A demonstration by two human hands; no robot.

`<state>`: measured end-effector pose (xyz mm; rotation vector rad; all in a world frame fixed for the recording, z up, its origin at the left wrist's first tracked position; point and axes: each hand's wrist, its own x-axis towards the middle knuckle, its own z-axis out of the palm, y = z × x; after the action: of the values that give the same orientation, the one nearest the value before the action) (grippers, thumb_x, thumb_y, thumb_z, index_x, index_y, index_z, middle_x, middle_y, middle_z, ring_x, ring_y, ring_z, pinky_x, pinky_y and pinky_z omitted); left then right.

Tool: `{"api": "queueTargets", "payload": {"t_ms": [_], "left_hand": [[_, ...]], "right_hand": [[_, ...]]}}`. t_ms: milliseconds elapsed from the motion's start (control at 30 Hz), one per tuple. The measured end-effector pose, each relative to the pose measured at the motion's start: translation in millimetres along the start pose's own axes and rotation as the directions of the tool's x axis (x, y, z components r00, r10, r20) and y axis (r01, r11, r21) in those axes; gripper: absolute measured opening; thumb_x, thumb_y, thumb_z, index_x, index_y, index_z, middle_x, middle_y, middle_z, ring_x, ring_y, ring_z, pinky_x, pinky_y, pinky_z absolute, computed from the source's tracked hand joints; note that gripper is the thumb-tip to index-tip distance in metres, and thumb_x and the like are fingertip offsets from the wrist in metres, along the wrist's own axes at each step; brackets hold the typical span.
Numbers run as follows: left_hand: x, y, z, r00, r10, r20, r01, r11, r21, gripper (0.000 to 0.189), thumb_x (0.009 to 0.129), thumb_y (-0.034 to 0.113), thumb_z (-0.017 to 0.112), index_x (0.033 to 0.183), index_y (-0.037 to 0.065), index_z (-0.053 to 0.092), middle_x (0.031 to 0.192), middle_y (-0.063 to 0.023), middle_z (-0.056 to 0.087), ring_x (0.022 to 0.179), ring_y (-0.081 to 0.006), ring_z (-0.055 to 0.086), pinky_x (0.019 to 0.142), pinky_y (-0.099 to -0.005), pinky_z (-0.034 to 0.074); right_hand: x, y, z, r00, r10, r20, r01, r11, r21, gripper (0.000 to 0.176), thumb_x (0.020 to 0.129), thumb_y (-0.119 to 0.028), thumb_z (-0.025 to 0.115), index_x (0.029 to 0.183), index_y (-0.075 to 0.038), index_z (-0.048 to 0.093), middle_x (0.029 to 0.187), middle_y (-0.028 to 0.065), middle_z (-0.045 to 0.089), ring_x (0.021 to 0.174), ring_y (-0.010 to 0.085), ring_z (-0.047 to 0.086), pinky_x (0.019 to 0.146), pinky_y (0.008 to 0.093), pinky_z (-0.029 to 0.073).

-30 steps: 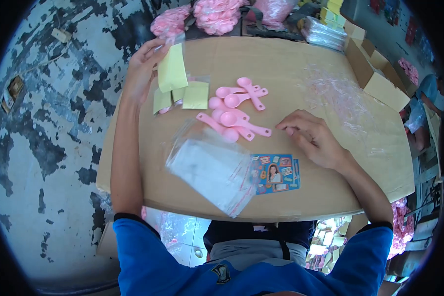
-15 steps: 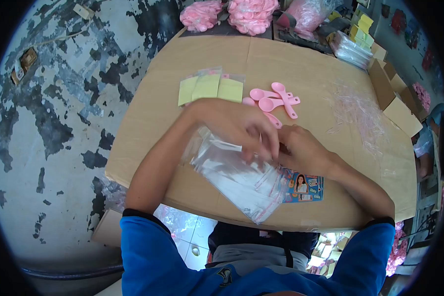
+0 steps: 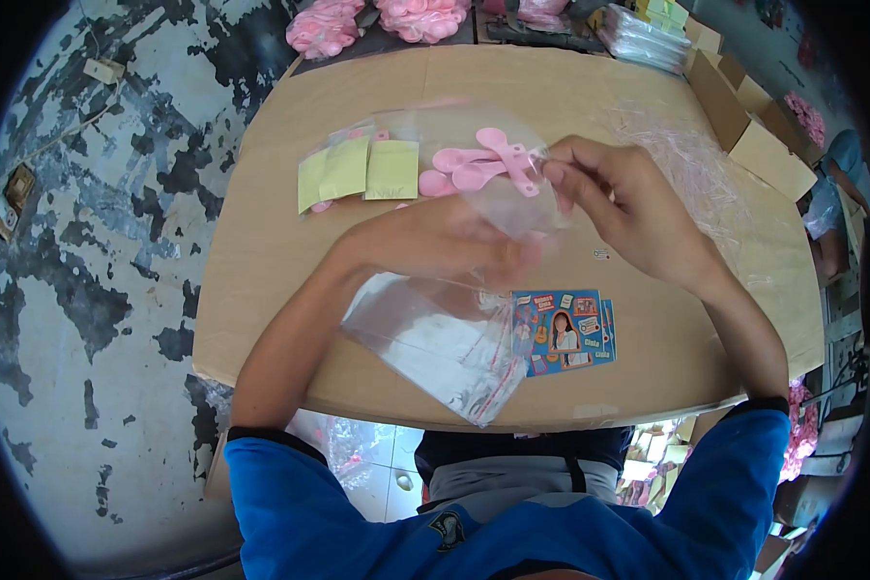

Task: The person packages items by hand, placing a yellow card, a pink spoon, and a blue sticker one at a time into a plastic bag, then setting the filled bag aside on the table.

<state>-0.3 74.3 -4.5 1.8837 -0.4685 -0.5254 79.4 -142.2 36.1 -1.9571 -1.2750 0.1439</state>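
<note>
A clear plastic bag (image 3: 507,208) is held up over the table, blurred and see-through. My right hand (image 3: 638,203) pinches its right edge between thumb and fingers. At the bag's lower side is my left hand (image 3: 435,237), closed on it, its fingertips smeared by motion. Below the hands lies a stack of clear plastic bags (image 3: 435,343), overlapping blue printed cards (image 3: 563,332) with a person's picture. Pink measuring spoons (image 3: 478,169) lie behind the held bag, partly seen through it. Left of them are bagged packs with pale yellow cards (image 3: 333,174).
Thin clear plastic strips (image 3: 681,169) are heaped on the table's right side. An open cardboard box (image 3: 744,116) stands at the far right. Pink bundles (image 3: 423,17) and stacked plastic packs (image 3: 643,39) line the back edge. Another person's arm (image 3: 841,174) shows at right.
My hands have moved apart, the right one up and to the right, with the clear bag now spread between them. The view has shifted, and the blue cards are less covered.
</note>
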Motion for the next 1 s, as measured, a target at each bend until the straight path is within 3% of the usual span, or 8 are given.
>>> {"api": "queueTargets", "payload": {"t_ms": [33, 133, 267, 367, 467, 633, 833, 1000], "left_hand": [[2.8, -0.7, 1.6, 0.982, 0.141, -0.123, -0.138, 0.99, 0.029, 0.043, 0.095, 0.032, 0.053, 0.125, 0.001, 0.055, 0.109, -0.0131, 0.065, 0.088, -0.0162, 0.064, 0.075, -0.0286, 0.054], [11.6, 11.9, 17.6, 0.914, 0.009, -0.406, -0.144, 0.942, -0.304, 0.05, 0.096, 0.038, 0.05, 0.128, -0.002, 0.052, 0.118, -0.0142, 0.062, 0.096, -0.0197, 0.065, 0.077, -0.0304, 0.055], [20.8, 5.7, 16.6, 0.872, 0.08, -0.483, -0.245, 0.925, -0.29, 0.048, 0.099, 0.039, 0.049, 0.124, -0.002, 0.053, 0.105, -0.0143, 0.065, 0.09, -0.0197, 0.066, 0.071, -0.03, 0.056], [22.7, 7.9, 16.7, 0.82, -0.008, -0.572, -0.283, 0.864, -0.417, 0.044, 0.1, 0.034, 0.047, 0.12, -0.004, 0.053, 0.102, -0.0156, 0.065, 0.096, -0.0241, 0.066, 0.073, -0.0342, 0.058], [21.1, 13.1, 17.2, 0.792, -0.046, -0.608, -0.276, 0.862, -0.425, 0.036, 0.097, 0.021, 0.054, 0.12, -0.006, 0.052, 0.107, -0.0186, 0.064, 0.1, -0.0262, 0.065, 0.08, -0.0368, 0.058], [20.4, 9.8, 18.3, 0.744, -0.011, -0.669, -0.292, 0.895, -0.338, 0.031, 0.093, 0.009, 0.059, 0.12, -0.005, 0.051, 0.109, -0.0201, 0.064, 0.099, -0.0246, 0.065, 0.085, -0.0379, 0.056], [14.9, 6.4, 5.6, 0.581, 0.012, -0.814, -0.447, 0.84, -0.307, 0.03, 0.092, 0.013, 0.062, 0.117, -0.003, 0.053, 0.105, -0.0147, 0.064, 0.097, -0.0237, 0.066, 0.085, -0.035, 0.056], [12.3, 20.9, 5.3, 0.691, -0.036, -0.722, -0.575, 0.578, -0.579, 0.037, 0.094, 0.008, 0.057, 0.128, 0.0, 0.043, 0.115, -0.0193, 0.06, 0.109, -0.0288, 0.061, 0.093, -0.0404, 0.053]], "right_hand": [[-6.6, -2.3, 0.2, 0.998, 0.057, 0.015, -0.058, 0.997, 0.041, 0.013, 0.093, -0.008, 0.053, 0.096, 0.001, 0.061, 0.076, 0.0162, 0.064, 0.058, 0.0264, 0.057, 0.059, 0.0353, 0.046], [-29.7, 22.9, 20.8, 0.997, 0.062, 0.053, -0.068, 0.991, 0.119, 0.012, 0.092, -0.007, 0.054, 0.096, 0.002, 0.061, 0.076, 0.015, 0.064, 0.058, 0.0234, 0.059, 0.057, 0.0335, 0.046], [-38.0, 40.3, 12.8, 0.98, -0.01, 0.199, 0.002, 0.999, 0.042, 0.025, 0.088, -0.022, 0.064, 0.103, -0.003, 0.06, 0.077, 0.0136, 0.063, 0.063, 0.0243, 0.062, 0.059, 0.0334, 0.048], [-45.6, 56.1, 10.9, 0.878, -0.352, 0.324, 0.406, 0.907, -0.116, 0.034, 0.08, -0.028, 0.075, 0.099, -0.004, 0.06, 0.08, 0.0088, 0.061, 0.067, 0.0202, 0.058, 0.061, 0.0324, 0.047], [-45.3, 57.7, 15.4, 0.905, -0.279, 0.323, 0.309, 0.95, -0.044, 0.031, 0.082, -0.03, 0.072, 0.095, -0.004, 0.06, 0.072, 0.0082, 0.059, 0.068, 0.0212, 0.06, 0.063, 0.0319, 0.046], [-38.4, 56.0, 6.1, 0.893, 0.069, 0.445, -0.165, 0.97, 0.181, 0.021, 0.087, -0.022, 0.068, 0.085, -0.003, 0.06, 0.07, 0.0068, 0.06, 0.062, 0.015, 0.055, 0.059, 0.0306, 0.044], [-35.0, 65.4, 14.0, 0.958, 0.063, 0.281, -0.145, 0.949, 0.279, 0.019, 0.097, -0.019, 0.055, 0.096, -0.001, 0.059, 0.069, 0.0051, 0.06, 0.061, 0.0097, 0.056, 0.056, 0.0282, 0.046], [-32.5, 57.8, 16.9, 0.957, 0.208, 0.201, -0.277, 0.858, 0.432, 0.021, 0.1, -0.019, 0.048, 0.104, 0.0, 0.056, 0.071, 0.0042, 0.06, 0.063, 0.0074, 0.058, 0.055, 0.0259, 0.049]]}}
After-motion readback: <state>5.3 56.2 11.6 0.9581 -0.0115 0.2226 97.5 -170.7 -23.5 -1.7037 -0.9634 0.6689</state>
